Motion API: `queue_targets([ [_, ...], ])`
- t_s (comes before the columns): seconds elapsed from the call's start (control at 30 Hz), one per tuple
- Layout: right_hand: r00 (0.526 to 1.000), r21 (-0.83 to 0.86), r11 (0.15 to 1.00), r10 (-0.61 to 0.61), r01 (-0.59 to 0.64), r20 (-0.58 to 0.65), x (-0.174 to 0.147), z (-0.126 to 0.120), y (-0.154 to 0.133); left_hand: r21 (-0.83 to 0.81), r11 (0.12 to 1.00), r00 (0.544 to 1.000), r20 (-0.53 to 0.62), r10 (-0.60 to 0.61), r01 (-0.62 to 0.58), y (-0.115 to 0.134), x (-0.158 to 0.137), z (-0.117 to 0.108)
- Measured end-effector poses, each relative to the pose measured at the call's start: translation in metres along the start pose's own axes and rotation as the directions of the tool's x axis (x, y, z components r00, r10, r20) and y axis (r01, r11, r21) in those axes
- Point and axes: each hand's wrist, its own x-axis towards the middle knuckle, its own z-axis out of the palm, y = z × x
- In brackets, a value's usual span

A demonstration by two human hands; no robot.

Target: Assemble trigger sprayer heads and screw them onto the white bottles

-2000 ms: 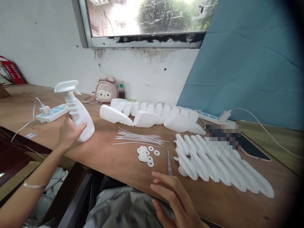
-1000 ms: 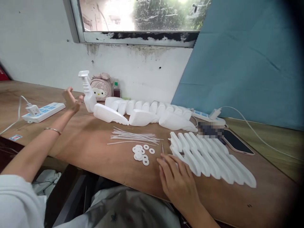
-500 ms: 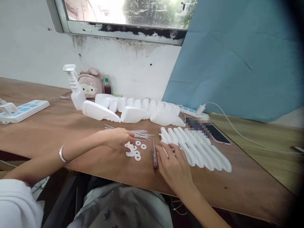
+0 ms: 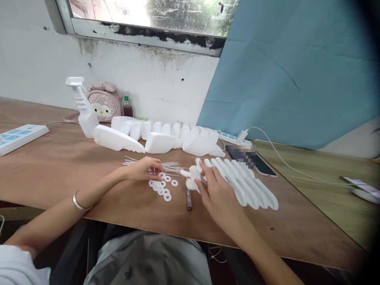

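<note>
My right hand (image 4: 218, 190) is closed around a white spray trigger head (image 4: 193, 177), held above the table with its nozzle end pointing left. Beneath it lies a screwdriver (image 4: 189, 200) with a dark translucent handle, its shaft partly hidden. My left hand (image 4: 150, 168) pinches what looks like a white ring washer (image 4: 162, 175) between thumb and fingers. Just below that hand is a loose cluster of white washers (image 4: 167, 196). Thin white tubes (image 4: 172, 166) lie behind it, partly covered by the fingers. More trigger heads (image 4: 255, 190) lie side by side to the right of my right hand.
White bottles (image 4: 163, 143) lie in rows at the back, beside an upright spray bottle (image 4: 87, 118). A pink bag (image 4: 103, 105) and a small bottle (image 4: 128, 109) stand against the wall. Phones (image 4: 264, 164) and power strips (image 4: 23, 136) lie at the sides.
My right hand has picked up a trigger head from the left end of the row and brought it over the screwdriver. My left hand has risen slightly from the washers. The view has shifted right.
</note>
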Motion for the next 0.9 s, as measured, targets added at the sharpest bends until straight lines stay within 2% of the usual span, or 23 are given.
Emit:
queue_targets([
  [0.07,0.999,0.276,0.961,0.026,-0.016,-0.031,0.014,0.002,-0.001,-0.110,0.994,0.985,-0.172,-0.029,0.010,0.002,0.003,-0.005],
  [0.17,0.996,0.632,0.770,0.093,-0.084,0.019,0.034,0.026,-0.003,-0.348,0.937,0.923,-0.348,-0.164,0.035,0.001,0.012,-0.013],
  [0.27,0.977,0.755,0.628,0.198,-0.189,0.079,0.047,0.064,-0.003,-0.633,0.773,0.865,-0.369,-0.341,0.034,-0.006,0.022,-0.017],
  [0.33,0.962,0.789,0.566,0.250,-0.238,0.111,0.051,0.083,-0.004,-0.769,0.640,0.835,-0.356,-0.419,-0.006,-0.014,0.026,-0.016],
  [0.4,0.953,0.813,0.524,0.278,-0.253,0.118,0.052,0.094,-0.004,-0.840,0.541,0.823,-0.338,-0.457,-0.045,-0.020,0.027,-0.013],
  [0.47,0.949,0.831,0.496,0.293,-0.253,0.115,0.049,0.098,-0.003,-0.868,0.494,0.824,-0.316,-0.470,-0.050,-0.022,0.025,-0.009],
  [0.53,0.944,0.836,0.483,0.306,-0.262,0.119,0.044,0.098,-0.003,-0.866,0.500,0.846,-0.282,-0.453,-0.021,-0.020,0.022,-0.004],
  [0.67,0.935,0.820,0.491,0.327,-0.294,0.140,0.035,0.101,-0.002,-0.774,0.629,0.890,-0.236,-0.390,0.071,-0.014,0.018,0.005],
  [0.73,0.936,0.809,0.509,0.328,-0.293,0.132,0.034,0.104,-0.002,-0.732,0.678,0.885,-0.268,-0.382,0.071,-0.012,0.018,0.009],
  [0.9,0.951,0.769,0.592,0.301,-0.242,0.068,0.034,0.104,-0.001,-0.712,0.696,0.873,-0.279,-0.401,0.092,-0.012,0.020,0.015],
])
